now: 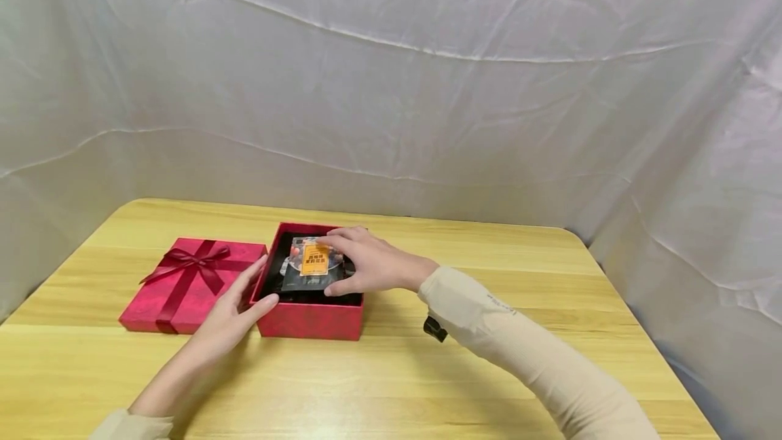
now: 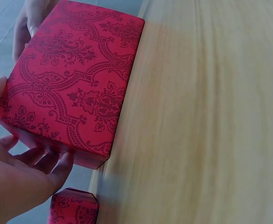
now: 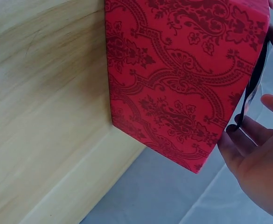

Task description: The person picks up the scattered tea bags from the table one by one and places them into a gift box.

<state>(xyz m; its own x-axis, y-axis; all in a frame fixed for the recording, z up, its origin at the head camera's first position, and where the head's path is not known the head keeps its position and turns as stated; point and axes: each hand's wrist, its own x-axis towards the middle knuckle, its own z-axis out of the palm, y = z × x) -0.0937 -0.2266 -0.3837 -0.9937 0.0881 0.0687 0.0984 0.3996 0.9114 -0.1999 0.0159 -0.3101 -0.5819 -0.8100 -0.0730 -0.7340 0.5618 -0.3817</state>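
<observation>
An open red gift box (image 1: 310, 321) with a dark damask pattern stands left of the table's middle. Inside its upper part lies a black pouch (image 1: 314, 282) with an orange label and a food picture; other dark contents under it are mostly covered. My right hand (image 1: 373, 263) reaches over the box's right side and holds the pouch by its right part, thumb near the bottom edge. In the right wrist view, the fingertips meet the pouch's dark edge just above the rim. My left hand (image 1: 226, 318) rests along the box's left wall, fingers extended, thumb at the front left corner.
Left of the box lies its red lid (image 1: 232, 273), tied with a dark red ribbon bow (image 1: 194, 260). Both sit on a light wooden table (image 1: 489, 386). A pale cloth (image 1: 391, 87) hangs behind and at the sides. A small black device (image 1: 435, 328) is under the right sleeve.
</observation>
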